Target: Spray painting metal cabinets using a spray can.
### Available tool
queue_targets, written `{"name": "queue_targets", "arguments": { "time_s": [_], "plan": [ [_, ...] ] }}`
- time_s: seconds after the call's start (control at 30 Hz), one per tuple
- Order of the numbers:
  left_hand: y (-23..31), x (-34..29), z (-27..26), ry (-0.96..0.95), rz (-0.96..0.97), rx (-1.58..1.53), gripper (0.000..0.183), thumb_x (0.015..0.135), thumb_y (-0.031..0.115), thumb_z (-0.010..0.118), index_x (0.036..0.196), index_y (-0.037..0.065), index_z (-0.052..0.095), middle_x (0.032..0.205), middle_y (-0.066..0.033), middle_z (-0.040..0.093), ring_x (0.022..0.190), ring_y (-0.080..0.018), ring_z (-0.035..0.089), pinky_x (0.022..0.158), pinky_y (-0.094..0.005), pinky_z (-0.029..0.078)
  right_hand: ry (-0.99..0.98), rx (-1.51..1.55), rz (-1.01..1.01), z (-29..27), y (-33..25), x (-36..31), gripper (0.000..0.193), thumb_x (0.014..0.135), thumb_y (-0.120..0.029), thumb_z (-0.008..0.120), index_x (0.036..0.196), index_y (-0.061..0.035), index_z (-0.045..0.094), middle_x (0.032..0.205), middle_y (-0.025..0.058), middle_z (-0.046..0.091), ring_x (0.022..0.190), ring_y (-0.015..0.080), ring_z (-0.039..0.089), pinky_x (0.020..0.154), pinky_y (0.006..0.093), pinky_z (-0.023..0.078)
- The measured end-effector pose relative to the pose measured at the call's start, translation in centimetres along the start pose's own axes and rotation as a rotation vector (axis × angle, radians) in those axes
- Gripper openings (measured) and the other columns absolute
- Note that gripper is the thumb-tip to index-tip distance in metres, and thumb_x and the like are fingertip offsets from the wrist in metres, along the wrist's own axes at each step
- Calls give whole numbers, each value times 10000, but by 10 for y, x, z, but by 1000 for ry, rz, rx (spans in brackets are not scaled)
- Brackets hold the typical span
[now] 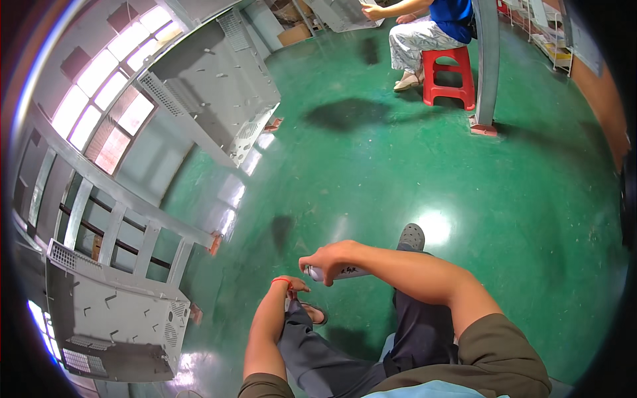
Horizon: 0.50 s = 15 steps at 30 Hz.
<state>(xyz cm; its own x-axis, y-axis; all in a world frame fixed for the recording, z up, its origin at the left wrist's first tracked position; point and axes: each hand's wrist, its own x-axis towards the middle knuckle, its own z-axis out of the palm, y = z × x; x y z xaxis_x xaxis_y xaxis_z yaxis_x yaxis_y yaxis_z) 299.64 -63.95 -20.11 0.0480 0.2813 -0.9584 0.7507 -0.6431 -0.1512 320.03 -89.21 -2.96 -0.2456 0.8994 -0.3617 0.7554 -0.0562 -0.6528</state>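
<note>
My right hand (pixel 330 259) is closed around a white spray can (pixel 350 272), which lies nearly sideways above my knees. Its top end points left, and my fingers cover much of that end. Just below and to the left, my left hand (pixel 298 284), with a red band at the wrist, hangs over my left knee. Its fingers are loosely stretched out, and nothing shows in them. A small gap separates that hand from the can.
Grey perforated metal panels (pixel 123 318) hang on the left, with another large one (pixel 219 86) farther off. A metal frame (pixel 126 212) stands between them. Far right, a person in blue (pixel 451 20) sits on a red stool (pixel 448 76) beside a steel post (pixel 487 66). The floor (pixel 371 179) is green.
</note>
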Motion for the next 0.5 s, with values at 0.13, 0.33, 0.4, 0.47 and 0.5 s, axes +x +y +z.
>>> {"name": "queue_targets", "arguments": {
  "time_s": [0.13,0.33,0.4,0.47,0.5],
  "plan": [
    [13,3,-12,6,-24,6,746,994,654,630,1604,245,497,1289,-190,746,1120,-288,756,956,-468,600,-15,8,3,-5,14,7,865,761,-231,846,1528,-296,451,1258,131,735,1089,373,732,805,555,587],
    [8,8,-25,-8,1,-13,804,1018,636,614,1686,243,401,1351,-286,711,1110,-358,765,985,-528,598,-18,0,-13,-16,19,15,864,759,-228,844,1524,-292,447,1257,130,734,1084,375,731,801,556,586],
    [7,10,-30,-5,0,-13,796,1018,636,615,1680,242,413,1344,-286,714,1103,-357,766,983,-524,600,-14,-7,-8,-19,22,19,860,761,-227,843,1521,-293,448,1253,129,735,1080,374,731,795,553,587],
    [14,8,-38,4,-10,16,766,998,659,618,1627,246,473,1276,-196,753,1094,-286,760,921,-443,600,-11,-1,-2,-23,27,20,855,762,-226,841,1519,-294,448,1251,129,734,1078,372,732,790,551,587],
    [18,7,-41,8,-15,30,752,989,670,619,1600,248,503,1242,-151,772,1090,-250,758,890,-402,601,-11,6,-2,-24,30,20,853,763,-226,840,1518,-295,448,1250,129,733,1077,372,732,789,550,588]
  ]
}}
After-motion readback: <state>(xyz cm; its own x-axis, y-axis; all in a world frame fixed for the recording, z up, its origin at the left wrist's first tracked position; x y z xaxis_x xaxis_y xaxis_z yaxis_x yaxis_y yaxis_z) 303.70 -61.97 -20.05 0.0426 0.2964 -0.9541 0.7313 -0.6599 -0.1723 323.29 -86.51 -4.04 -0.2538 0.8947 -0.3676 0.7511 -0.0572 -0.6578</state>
